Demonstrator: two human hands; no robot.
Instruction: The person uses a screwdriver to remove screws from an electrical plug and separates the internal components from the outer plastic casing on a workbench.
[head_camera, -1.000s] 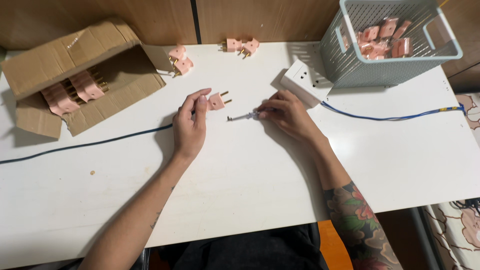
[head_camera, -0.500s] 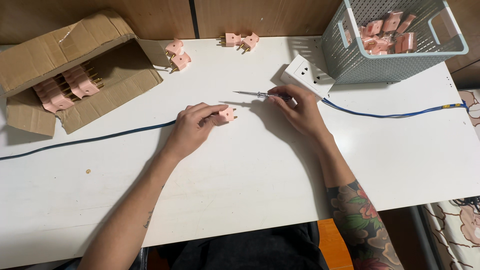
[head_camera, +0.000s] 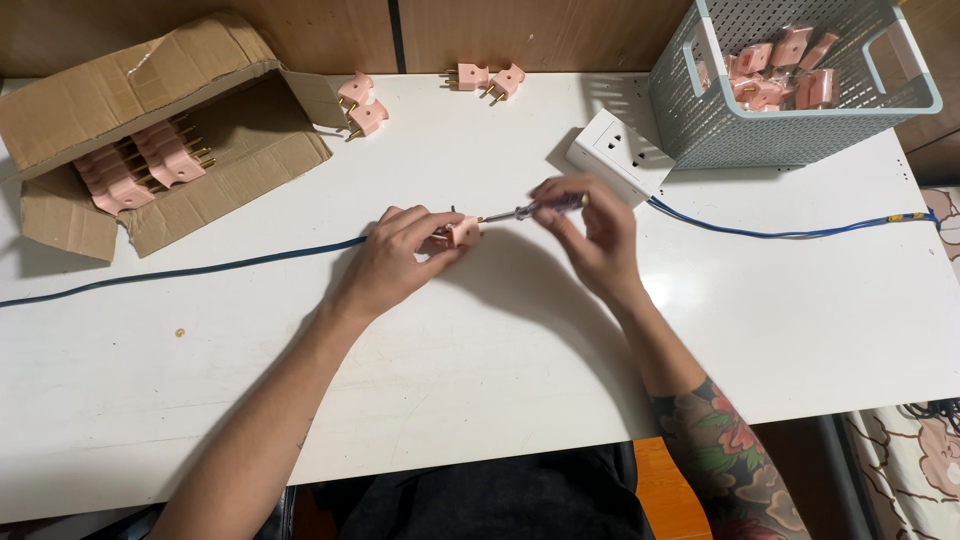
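Observation:
My left hand (head_camera: 392, 262) grips a small pink plug (head_camera: 462, 232) on the white table (head_camera: 480, 400), at the end of a dark cable (head_camera: 200, 270) that runs off to the left. My right hand (head_camera: 592, 232) holds a thin screwdriver (head_camera: 530, 210) by its dark handle. The metal tip points left and touches the plug. Both hands sit at the table's middle, close together.
An open cardboard box (head_camera: 150, 140) with several pink plugs lies at the back left. Loose pink plugs (head_camera: 362, 105) and another pair of plugs (head_camera: 490, 78) lie at the back. A white socket block (head_camera: 618, 152) with a blue cable (head_camera: 790, 235) sits beside a grey mesh basket (head_camera: 800, 85) of bagged plugs.
My left hand slid the plug to the right. My right hand turned the screwdriver and brought its tip down against the plug.

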